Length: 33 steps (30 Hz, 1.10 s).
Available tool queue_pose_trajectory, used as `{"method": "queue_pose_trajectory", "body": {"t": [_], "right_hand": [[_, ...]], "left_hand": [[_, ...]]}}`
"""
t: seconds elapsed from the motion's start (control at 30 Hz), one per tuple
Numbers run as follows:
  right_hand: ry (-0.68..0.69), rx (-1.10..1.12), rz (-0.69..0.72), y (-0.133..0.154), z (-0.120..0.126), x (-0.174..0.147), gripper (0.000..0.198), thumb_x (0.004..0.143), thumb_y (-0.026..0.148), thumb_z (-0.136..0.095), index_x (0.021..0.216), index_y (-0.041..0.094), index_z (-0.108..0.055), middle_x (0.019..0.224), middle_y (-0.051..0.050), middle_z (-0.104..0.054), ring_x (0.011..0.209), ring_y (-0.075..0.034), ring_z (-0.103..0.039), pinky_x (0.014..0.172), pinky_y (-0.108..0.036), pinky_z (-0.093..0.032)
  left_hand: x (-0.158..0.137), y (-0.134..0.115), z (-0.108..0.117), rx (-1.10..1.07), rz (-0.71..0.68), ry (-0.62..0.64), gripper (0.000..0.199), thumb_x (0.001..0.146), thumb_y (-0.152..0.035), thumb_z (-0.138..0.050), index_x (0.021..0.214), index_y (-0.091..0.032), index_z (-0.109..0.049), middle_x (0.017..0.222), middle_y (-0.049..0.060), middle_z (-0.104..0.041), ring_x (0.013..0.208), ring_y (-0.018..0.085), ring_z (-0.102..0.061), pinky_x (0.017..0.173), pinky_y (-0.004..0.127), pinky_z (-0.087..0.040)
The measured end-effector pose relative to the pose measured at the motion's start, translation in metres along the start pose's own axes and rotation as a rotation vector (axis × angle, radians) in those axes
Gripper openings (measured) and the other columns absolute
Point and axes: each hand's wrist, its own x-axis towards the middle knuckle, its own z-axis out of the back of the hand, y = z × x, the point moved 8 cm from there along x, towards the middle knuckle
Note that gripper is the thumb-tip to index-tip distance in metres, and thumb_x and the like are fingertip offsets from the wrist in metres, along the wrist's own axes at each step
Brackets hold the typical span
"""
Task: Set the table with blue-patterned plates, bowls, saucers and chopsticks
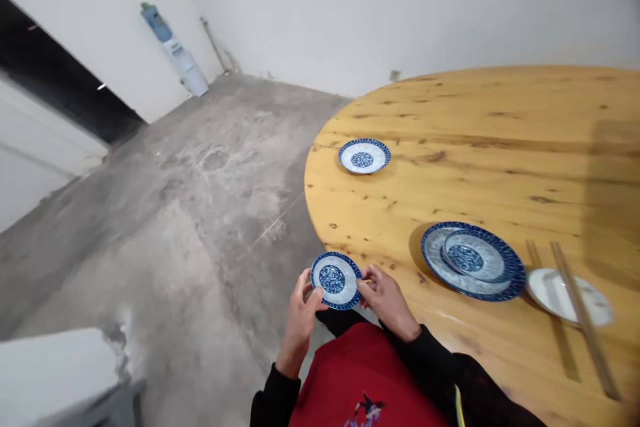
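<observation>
Between my hands is a small blue-and-white plate [351,281], tilted so its patterned face shows, close to the table's near left edge. My left hand [303,310] grips its left rim, thumb on the face and fingers behind. At the right rim my right hand [387,297] pinches it between thumb and fingers. A matching small plate [379,156] lies farther back on the table. To the right sits a larger blue-rimmed plate [513,273] with a smaller round blue-and-white dish [465,258] resting in it.
The wooden table [475,120] has a rounded left end. At right, a pair of chopsticks [583,313] lies across a white plate [597,303]. A water dispenser [183,67] stands by the far wall. Concrete floor [175,247] spreads to the left, with a white object [55,373] at lower left.
</observation>
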Motion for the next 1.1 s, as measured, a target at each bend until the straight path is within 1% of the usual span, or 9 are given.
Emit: {"method": "queue_pose_trajectory", "body": {"t": [0.13, 0.23, 0.43, 0.6, 0.7, 0.77, 0.87, 0.97, 1.1], "right_hand": [[-0.126, 0.099, 0.004, 0.021, -0.020, 0.052, 0.025, 0.071, 0.042, -0.064, 0.076, 0.026, -0.045, 0.054, 0.007, -0.055, 0.040, -0.017, -0.056, 0.040, -0.029, -0.045], [-0.257, 0.082, 0.042, 0.041, -0.010, 0.079, 0.022, 0.071, 0.041, -0.062, 0.077, 0.026, -0.047, 0.059, 0.005, -0.058, 0.042, -0.017, -0.058, 0.042, -0.029, -0.046], [-0.545, 0.069, 0.030, 0.060, 0.041, 0.113, 0.034, 0.067, 0.044, -0.062, 0.090, 0.019, -0.059, 0.079, -0.005, -0.069, 0.050, -0.017, -0.063, 0.045, -0.030, -0.052], [-0.767, 0.106, 0.001, 0.068, 0.077, 0.140, 0.032, 0.065, 0.039, -0.064, 0.088, 0.016, -0.062, 0.074, -0.004, -0.069, 0.050, -0.017, -0.063, 0.045, -0.030, -0.055], [-0.879, 0.125, 0.030, 0.083, 0.092, 0.168, 0.027, 0.065, 0.033, -0.064, 0.086, 0.016, -0.063, 0.071, -0.003, -0.068, 0.050, -0.016, -0.062, 0.045, -0.028, -0.055], [-0.950, 0.124, 0.040, 0.093, 0.101, 0.193, 0.026, 0.064, 0.030, -0.063, 0.086, 0.016, -0.063, 0.072, -0.003, -0.068, 0.050, -0.015, -0.062, 0.044, -0.028, -0.055], [-1.026, 0.128, 0.021, 0.099, 0.112, 0.238, 0.025, 0.065, 0.027, -0.061, 0.087, 0.016, -0.063, 0.073, -0.003, -0.068, 0.051, -0.016, -0.062, 0.045, -0.028, -0.056], [-1.065, 0.114, -0.033, 0.095, 0.121, 0.280, 0.022, 0.066, 0.023, -0.059, 0.087, 0.016, -0.063, 0.069, -0.003, -0.067, 0.050, -0.016, -0.062, 0.047, -0.029, -0.057], [-1.101, 0.055, -0.150, 0.077, 0.127, 0.315, 0.025, 0.068, 0.018, -0.057, 0.092, 0.015, -0.063, 0.066, -0.003, -0.065, 0.047, -0.017, -0.062, 0.046, -0.030, -0.056]], "left_hand": [[0.069, -0.051, 0.017, 0.138, 0.002, 0.069, 0.064, 0.088, -0.048, -0.065, 0.142, -0.018, -0.049, 0.128, 0.013, -0.067, 0.111, 0.025, -0.065, 0.081, 0.032, -0.057], [0.113, -0.085, 0.004, 0.190, -0.045, 0.150, 0.059, 0.090, -0.046, -0.063, 0.141, -0.018, -0.053, 0.132, 0.013, -0.065, 0.113, 0.025, -0.065, 0.080, 0.030, -0.057], [0.198, -0.119, -0.063, 0.280, -0.093, 0.436, 0.061, 0.089, -0.041, -0.063, 0.144, -0.015, -0.055, 0.121, 0.011, -0.066, 0.092, 0.018, -0.066, 0.077, 0.029, -0.058], [0.274, -0.145, -0.120, 0.534, -0.177, 0.657, 0.055, 0.092, -0.037, -0.058, 0.141, -0.012, -0.058, 0.108, 0.008, -0.070, 0.083, 0.015, -0.063, 0.070, 0.025, -0.053], [0.321, -0.177, -0.155, 0.654, -0.330, 0.764, 0.043, 0.093, -0.037, -0.057, 0.128, -0.013, -0.066, 0.102, 0.005, -0.072, 0.085, 0.015, -0.062, 0.072, 0.023, -0.049], [0.352, -0.199, -0.177, 0.744, -0.433, 0.815, 0.031, 0.092, -0.034, -0.056, 0.108, -0.013, -0.071, 0.089, 0.003, -0.070, 0.079, 0.014, -0.059, 0.071, 0.022, -0.046], [0.395, -0.225, -0.209, 0.916, -0.577, 0.877, 0.023, 0.091, -0.026, -0.052, 0.072, -0.016, -0.061, 0.066, -0.001, -0.055, 0.069, 0.014, -0.051, 0.065, 0.023, -0.037], [0.435, -0.235, -0.235, 1.064, -0.671, 0.913, 0.028, 0.086, -0.018, -0.052, 0.059, -0.019, -0.044, 0.058, -0.001, -0.045, 0.063, 0.014, -0.044, 0.061, 0.027, -0.029], [0.474, -0.225, -0.257, 1.179, -0.692, 0.957, 0.028, 0.081, -0.012, -0.052, 0.057, -0.021, -0.041, 0.058, 0.002, -0.048, 0.064, 0.016, -0.044, 0.062, 0.031, -0.026]]}}
